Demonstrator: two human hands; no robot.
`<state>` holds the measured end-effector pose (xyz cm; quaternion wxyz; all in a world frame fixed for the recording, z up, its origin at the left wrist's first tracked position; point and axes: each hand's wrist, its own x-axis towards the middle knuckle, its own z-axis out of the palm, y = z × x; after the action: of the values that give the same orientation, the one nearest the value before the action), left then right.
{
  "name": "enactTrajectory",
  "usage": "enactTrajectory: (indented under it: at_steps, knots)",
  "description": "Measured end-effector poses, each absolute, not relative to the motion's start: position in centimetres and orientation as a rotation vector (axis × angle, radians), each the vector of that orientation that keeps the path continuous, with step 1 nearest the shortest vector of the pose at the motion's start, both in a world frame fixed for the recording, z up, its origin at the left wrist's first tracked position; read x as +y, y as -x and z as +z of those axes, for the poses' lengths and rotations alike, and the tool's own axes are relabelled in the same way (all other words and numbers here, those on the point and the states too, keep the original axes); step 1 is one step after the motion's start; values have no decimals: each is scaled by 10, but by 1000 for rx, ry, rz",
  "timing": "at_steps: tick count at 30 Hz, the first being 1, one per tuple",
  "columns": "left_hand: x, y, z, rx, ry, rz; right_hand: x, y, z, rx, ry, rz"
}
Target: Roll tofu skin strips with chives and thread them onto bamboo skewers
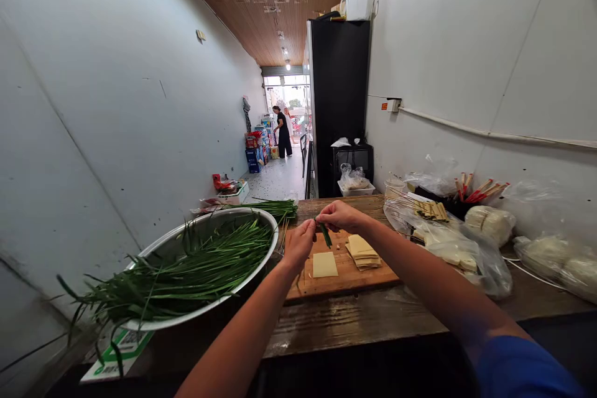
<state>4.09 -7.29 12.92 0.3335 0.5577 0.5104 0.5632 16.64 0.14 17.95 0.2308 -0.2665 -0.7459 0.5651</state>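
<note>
My left hand (301, 244) and my right hand (339, 216) meet above a wooden cutting board (280, 291), fingertips pinched together. Between them is a small folded bunch of garlic chives (325, 236), its end hanging down below my right fingers. Under the hands, one square tofu sheet (325, 265) lies flat on the board. To its right sits a stack of tofu sheets (362, 252). On the left, a large metal basin (274, 224) is heaped with long garlic chives (209, 267), some drooping over its rim.
More chives (275, 208) lie behind the basin. Right of the board, skewered rolls (431, 210) rest by plastic bags (489, 267) of pale food. Red-tipped sticks (485, 189) stand behind. A black cabinet (340, 99) rises beyond the table; a person (282, 132) stands far back near the doorway.
</note>
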Motion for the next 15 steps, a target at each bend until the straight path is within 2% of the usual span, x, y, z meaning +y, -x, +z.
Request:
enactTrajectory:
  at_steps: [7,12,15]
  knots:
    - [-73,-71,111,1229,-1245,1486,5,-168,146,-1748,730,1574]
    - [-71,-52,104,1315,-1468,1286,4,-180,120,-1608,683,1642]
    - [-73,-38,104,1345,-1560,1093,5,-191,109,-1723,722,1601]
